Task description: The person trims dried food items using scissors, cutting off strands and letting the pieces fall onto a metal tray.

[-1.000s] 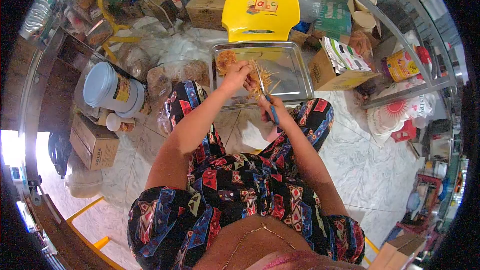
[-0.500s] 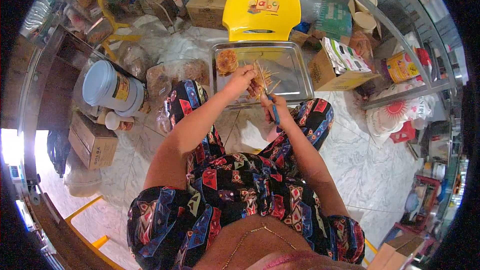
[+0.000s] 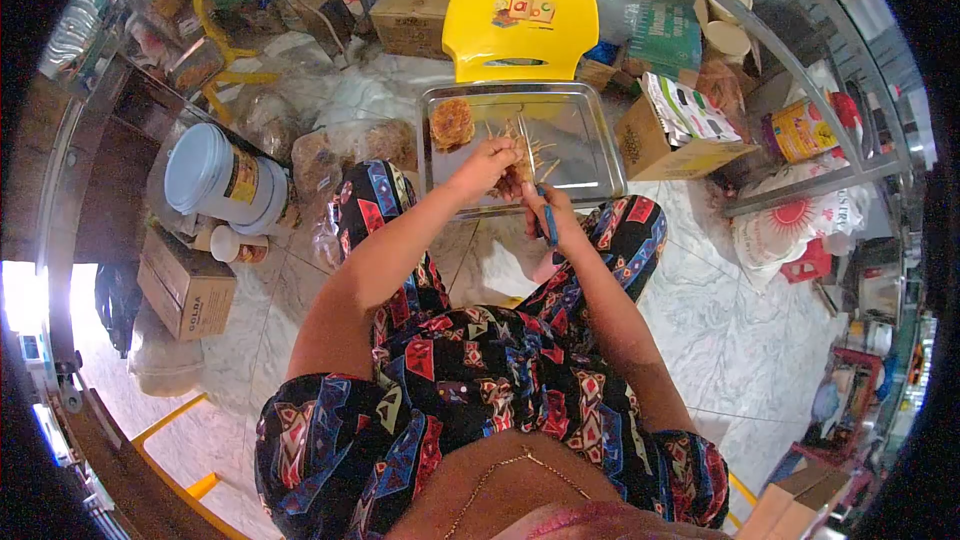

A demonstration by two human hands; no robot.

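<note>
Holding: in my left hand (image 3: 488, 165), a pinched bunch of strands (image 3: 528, 164) over the tray (image 3: 585, 135); in my right hand (image 3: 546, 208), blue scissors (image 3: 550, 229); brown clump (image 3: 452, 124), tray's far left; step, apparently trimming; next cut, I judge, calling for a steady pinch.
</note>
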